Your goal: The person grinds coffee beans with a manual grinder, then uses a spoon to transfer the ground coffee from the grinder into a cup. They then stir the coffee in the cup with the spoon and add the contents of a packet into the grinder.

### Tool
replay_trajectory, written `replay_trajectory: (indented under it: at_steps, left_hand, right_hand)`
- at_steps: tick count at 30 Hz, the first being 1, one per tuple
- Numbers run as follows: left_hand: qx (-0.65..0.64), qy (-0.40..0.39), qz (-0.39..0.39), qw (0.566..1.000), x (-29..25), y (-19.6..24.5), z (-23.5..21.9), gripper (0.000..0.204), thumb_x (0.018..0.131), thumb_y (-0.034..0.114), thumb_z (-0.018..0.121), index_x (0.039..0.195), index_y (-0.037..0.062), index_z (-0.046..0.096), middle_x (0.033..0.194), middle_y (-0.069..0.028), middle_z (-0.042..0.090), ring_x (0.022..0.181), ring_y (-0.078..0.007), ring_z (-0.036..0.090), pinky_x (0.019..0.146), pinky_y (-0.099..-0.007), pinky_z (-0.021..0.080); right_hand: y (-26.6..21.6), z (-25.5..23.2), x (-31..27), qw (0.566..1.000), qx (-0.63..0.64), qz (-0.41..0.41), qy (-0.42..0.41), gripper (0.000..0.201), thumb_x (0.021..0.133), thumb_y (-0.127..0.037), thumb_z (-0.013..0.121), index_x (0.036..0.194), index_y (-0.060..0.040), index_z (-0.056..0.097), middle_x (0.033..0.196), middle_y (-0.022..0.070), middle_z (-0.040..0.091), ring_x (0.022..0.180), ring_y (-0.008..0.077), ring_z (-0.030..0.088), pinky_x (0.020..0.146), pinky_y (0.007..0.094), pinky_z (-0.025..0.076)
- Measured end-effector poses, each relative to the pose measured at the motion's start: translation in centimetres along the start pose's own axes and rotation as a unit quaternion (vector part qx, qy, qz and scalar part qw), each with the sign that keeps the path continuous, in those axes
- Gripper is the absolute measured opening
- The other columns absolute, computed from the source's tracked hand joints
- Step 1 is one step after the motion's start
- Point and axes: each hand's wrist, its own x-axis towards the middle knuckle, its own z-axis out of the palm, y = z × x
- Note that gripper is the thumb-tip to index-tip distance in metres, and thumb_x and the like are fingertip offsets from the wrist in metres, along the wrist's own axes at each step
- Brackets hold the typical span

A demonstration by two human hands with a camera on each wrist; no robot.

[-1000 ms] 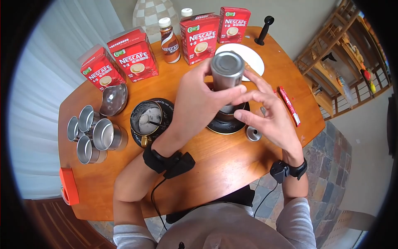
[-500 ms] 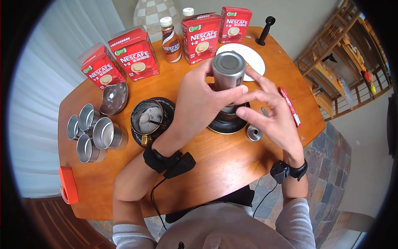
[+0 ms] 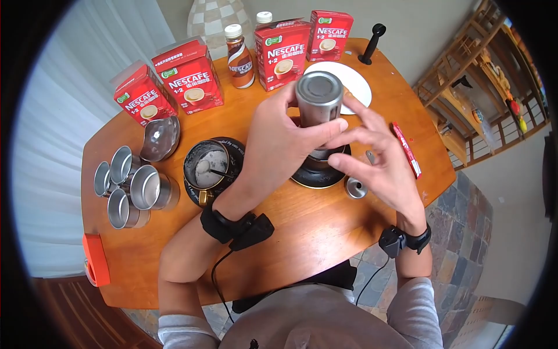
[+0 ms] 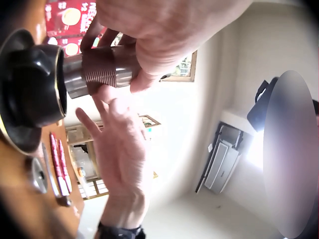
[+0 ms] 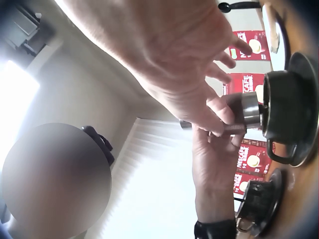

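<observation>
A steel hand coffee grinder (image 3: 319, 96) with a brown ribbed band is held upright over a black cup (image 4: 40, 94); a thin pin shows at its lower end in the right wrist view. My left hand (image 3: 273, 145) grips its body with the fingers wrapped round. On the other side my right hand (image 3: 383, 168) has its fingers spread and loosely bent, a fingertip at the ribbed band (image 4: 99, 69). The cup stands on a black saucer (image 3: 314, 179), mostly hidden from above by the hands.
Left of the hands stands another black cup (image 3: 195, 166) with pale powder and a spoon. Several steel cups (image 3: 152, 189) and a glass bowl (image 3: 160, 139) lie farther left. Red sachets (image 3: 407, 150) and a small steel piece (image 3: 356, 187) are at right; coffee boxes (image 3: 283, 58) line the back.
The grinder and both hands stay nearly in place over the cup, with only slight shifts of the grinder's top and the right fingers.
</observation>
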Motion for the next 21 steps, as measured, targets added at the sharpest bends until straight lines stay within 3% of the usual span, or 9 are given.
replay_trajectory:
  at_steps: [4,8,11,15,19,21]
  left_hand:
    - [-0.027,0.010,-0.021,0.999,-0.2,0.5,-0.2,0.046,0.083,0.014,0.087,0.121,-0.0027,0.068,0.103,-0.0077,0.073,0.093,-0.0127,0.071,0.080,-0.0304,0.060]
    - [-0.004,0.012,0.014,1.000,-0.1,0.3,0.1,0.046,0.083,0.013,0.088,0.121,-0.0032,0.068,0.105,-0.0083,0.073,0.089,-0.0125,0.071,0.076,-0.0282,0.060]
    - [-0.020,0.003,-0.041,0.999,-0.3,0.8,-0.2,0.046,0.083,0.014,0.088,0.121,-0.0031,0.068,0.104,-0.0081,0.073,0.087,-0.0123,0.072,0.074,-0.0273,0.060]
    - [0.008,0.015,0.030,0.999,-0.1,-0.1,0.2,0.045,0.083,0.015,0.087,0.119,-0.0026,0.068,0.100,-0.0068,0.072,0.089,-0.0121,0.071,0.075,-0.0287,0.059]
    - [-0.008,0.009,-0.017,1.000,-0.3,0.7,-0.3,0.046,0.083,0.015,0.087,0.120,-0.0028,0.068,0.103,-0.0073,0.073,0.093,-0.0129,0.071,0.079,-0.0296,0.059]
    - [-0.006,0.003,-0.009,1.000,-0.3,0.3,0.0,0.046,0.083,0.015,0.087,0.121,-0.0029,0.068,0.104,-0.0076,0.073,0.094,-0.0133,0.071,0.081,-0.0302,0.059]
  right_hand:
    - [0.4,-1.0,0.0,0.998,0.069,0.012,0.009,0.010,0.088,-0.013,0.082,0.085,-0.0069,0.074,0.160,0.0218,0.049,0.154,0.0366,0.038,0.125,0.0491,0.029]
    - [-0.2,-0.1,-0.1,1.000,0.010,0.018,-0.008,0.021,0.088,-0.011,0.080,0.073,-0.0063,0.065,0.158,0.0201,0.053,0.152,0.0348,0.040,0.126,0.0496,0.028]
    - [0.1,-0.9,-0.2,0.999,0.040,0.012,0.011,0.017,0.087,-0.011,0.080,0.076,-0.0071,0.068,0.159,0.0187,0.051,0.153,0.0352,0.039,0.125,0.0508,0.028]
    - [-0.4,0.2,-0.1,0.998,-0.050,0.013,-0.038,0.014,0.088,-0.012,0.080,0.079,-0.0062,0.071,0.160,0.0185,0.050,0.153,0.0356,0.039,0.125,0.0518,0.030]
    - [0.4,-0.8,-0.1,0.999,0.044,0.021,-0.009,0.009,0.087,-0.014,0.081,0.090,-0.0066,0.076,0.161,0.0198,0.049,0.153,0.0378,0.039,0.125,0.0508,0.028]
    - [-0.3,0.7,-0.2,0.999,-0.001,0.034,-0.038,0.014,0.088,-0.014,0.081,0.082,-0.0037,0.072,0.158,0.0203,0.052,0.152,0.0367,0.040,0.125,0.0503,0.028]
